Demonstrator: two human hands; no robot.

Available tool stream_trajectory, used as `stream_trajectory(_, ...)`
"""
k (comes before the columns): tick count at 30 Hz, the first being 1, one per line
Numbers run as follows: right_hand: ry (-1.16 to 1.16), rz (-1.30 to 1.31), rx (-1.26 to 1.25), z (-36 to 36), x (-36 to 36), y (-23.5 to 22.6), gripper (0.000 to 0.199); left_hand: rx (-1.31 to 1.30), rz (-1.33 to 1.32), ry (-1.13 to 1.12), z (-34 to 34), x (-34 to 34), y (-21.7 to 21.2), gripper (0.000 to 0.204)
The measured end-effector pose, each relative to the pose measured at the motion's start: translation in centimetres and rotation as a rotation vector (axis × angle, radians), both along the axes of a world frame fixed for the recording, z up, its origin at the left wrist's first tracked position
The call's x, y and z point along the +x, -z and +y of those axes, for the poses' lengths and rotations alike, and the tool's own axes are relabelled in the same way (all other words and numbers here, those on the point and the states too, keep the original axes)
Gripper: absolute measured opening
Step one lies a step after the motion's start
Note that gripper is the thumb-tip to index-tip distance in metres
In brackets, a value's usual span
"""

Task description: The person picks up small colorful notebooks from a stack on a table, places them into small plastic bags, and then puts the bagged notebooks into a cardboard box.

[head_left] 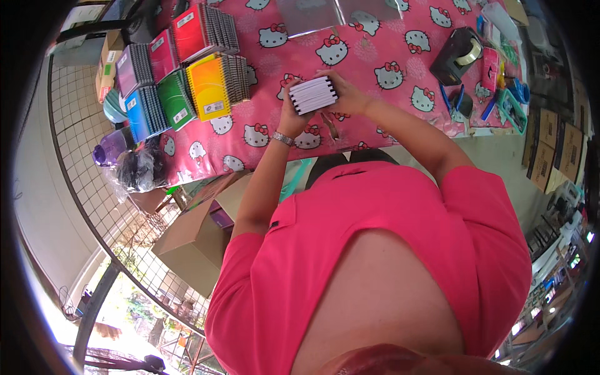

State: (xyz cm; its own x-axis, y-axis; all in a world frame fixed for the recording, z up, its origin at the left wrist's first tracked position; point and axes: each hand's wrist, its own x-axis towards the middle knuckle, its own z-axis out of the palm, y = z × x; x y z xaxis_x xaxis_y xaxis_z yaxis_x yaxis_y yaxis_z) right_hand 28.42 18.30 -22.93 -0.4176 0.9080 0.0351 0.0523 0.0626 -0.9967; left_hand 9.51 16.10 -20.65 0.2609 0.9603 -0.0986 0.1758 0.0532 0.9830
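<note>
Both hands hold one stack of small notebooks (314,95) over the near part of the table. Its white page edges face up, with dark bits along two sides. My left hand (291,117) closes round the stack's left and near side, a metal-banded watch on its wrist. On the far right side my right hand (342,94) grips the same stack; some of its fingers are hidden. To the left lie piles of spiral notebooks: red (192,30), yellow (210,86), green (175,99), blue (143,114) and purple (133,69).
A pink cat-print cloth (356,72) covers the table. Right of my hands stand a black tape dispenser (455,57), scissors (455,100) and a teal tray (514,112). Clear plastic sheets (309,14) lie at the far edge. Below the table sits a cardboard box (190,240), beside wire mesh.
</note>
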Motion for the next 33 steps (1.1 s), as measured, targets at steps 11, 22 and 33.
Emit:
stream_trajectory(11, -0.139, -0.216, 0.098, 0.9, 1.9, -1.6, 0.079, 0.116, 0.189, 0.057, 0.3, -0.4, 0.1, 0.067)
stream_trajectory(22, 0.048, -0.859, 0.416, 1.0, 1.8, -8.6, 0.076, 0.081, 0.374, 0.343, 5.1, 0.7, 1.4, 0.071)
stream_trajectory(33, 0.439, -1.193, 0.457, -3.5, 18.0, -8.2, 0.06, 0.382, 0.624, 0.105, 24.8, 22.9, 4.1, 0.044)
